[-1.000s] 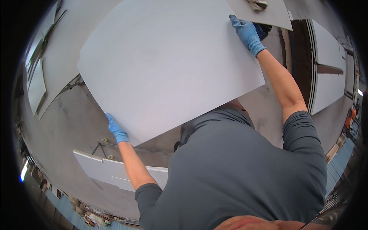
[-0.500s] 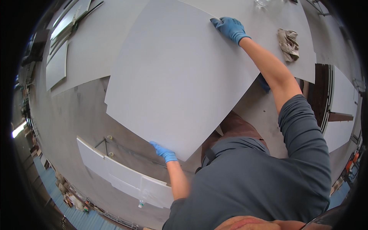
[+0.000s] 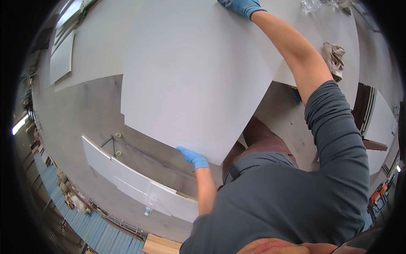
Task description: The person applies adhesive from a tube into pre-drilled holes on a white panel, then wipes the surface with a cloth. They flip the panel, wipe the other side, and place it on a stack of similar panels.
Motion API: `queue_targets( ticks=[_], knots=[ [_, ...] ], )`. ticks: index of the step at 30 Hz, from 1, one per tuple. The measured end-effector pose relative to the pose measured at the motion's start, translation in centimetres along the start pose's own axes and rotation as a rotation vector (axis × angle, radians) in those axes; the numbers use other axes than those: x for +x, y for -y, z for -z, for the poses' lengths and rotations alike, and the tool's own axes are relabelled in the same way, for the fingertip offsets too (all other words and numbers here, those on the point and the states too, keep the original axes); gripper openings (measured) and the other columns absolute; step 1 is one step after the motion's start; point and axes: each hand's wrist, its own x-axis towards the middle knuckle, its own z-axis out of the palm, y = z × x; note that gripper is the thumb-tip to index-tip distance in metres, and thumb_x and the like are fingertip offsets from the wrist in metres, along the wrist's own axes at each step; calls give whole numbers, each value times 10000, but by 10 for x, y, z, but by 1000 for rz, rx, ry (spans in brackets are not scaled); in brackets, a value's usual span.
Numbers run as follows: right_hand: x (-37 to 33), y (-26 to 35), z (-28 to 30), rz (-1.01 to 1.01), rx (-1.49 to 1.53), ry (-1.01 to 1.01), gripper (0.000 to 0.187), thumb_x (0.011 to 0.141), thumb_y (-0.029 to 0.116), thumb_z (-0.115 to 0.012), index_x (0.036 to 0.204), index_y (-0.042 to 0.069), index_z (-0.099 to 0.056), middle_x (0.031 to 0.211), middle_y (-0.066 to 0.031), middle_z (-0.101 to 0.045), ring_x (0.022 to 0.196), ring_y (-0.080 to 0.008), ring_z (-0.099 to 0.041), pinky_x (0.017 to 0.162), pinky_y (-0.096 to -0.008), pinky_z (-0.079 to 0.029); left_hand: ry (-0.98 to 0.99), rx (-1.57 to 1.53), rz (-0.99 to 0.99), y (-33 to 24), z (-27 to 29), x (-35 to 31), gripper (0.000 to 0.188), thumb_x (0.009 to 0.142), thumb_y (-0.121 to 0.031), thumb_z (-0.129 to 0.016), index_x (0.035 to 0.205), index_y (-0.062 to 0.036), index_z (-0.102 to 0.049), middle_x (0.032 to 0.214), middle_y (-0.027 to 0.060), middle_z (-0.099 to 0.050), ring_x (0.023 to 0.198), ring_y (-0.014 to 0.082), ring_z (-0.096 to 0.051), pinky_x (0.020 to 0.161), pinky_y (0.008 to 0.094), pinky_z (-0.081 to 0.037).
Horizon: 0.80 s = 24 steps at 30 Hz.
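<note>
At the left end of the table (image 3: 99, 55) I can make out a small sheet (image 3: 62, 58) lying near the table's near edge. Below it, past that edge and over the floor (image 3: 95, 108), I have a wheeled frame (image 3: 113, 146) with pale boards (image 3: 122, 175) alongside, and a clear bottle (image 3: 148, 209) by the boards.

In the middle is the panel (image 3: 190, 84), its near corner jutting out past the table's near edge toward the body. I read my left hand (image 3: 194, 158) as closed on the panel's near left edge, beside that corner; the fingers underneath are hidden from me. My right hand (image 3: 241, 6) looks closed on the panel's far right edge, though the top of my view cuts it off.

To the right, a crumpled rag (image 3: 334, 60) lies near the table's right edge, with some clear plastic (image 3: 312, 4) farther back.

As I judge it, I am mid-handling: the grip is done on both sides, and letting go is not. Whether the panel's far part bears on the table, I cannot tell.
</note>
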Motion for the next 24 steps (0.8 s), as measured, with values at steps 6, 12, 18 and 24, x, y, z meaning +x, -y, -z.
queue_targets(
  ticks=[6,12,18,24],
  knots=[
    [14,24,27,194,-87,-118,460,991,449,-483,1029,100,-780,1099,-211,-741,1053,-369,-709,917,-498,-547,-2,-2,51,-15,-11,-27,818,976,-625,-567,1380,85,-555,1368,143,-626,1170,316,-627,1036,441,-508],
    [-41,9,52,29,360,-222,381,960,394,-546,1002,80,-757,1032,-187,-742,976,-336,-708,895,-452,-542,416,-95,200,-19,23,-10,843,981,-659,-528,1533,-30,-428,1512,139,-518,1326,349,-527,1134,478,-431],
    [-263,-48,-32,-463,1190,-26,282,938,275,-682,973,-4,-699,804,-105,-753,688,-168,-729,675,-291,-565,682,67,356,-17,41,-14,769,964,-643,-577,1508,-109,-474,1497,117,-529,1359,349,-486,1165,507,-378],
    [-337,-43,-82,-757,1192,-83,195,918,183,-689,896,-10,-669,758,-119,-734,611,-144,-681,569,-277,-541,732,80,413,-13,42,-20,591,980,-418,-692,1439,-82,-528,1383,108,-610,1275,316,-584,1074,521,-493]
  ],
)
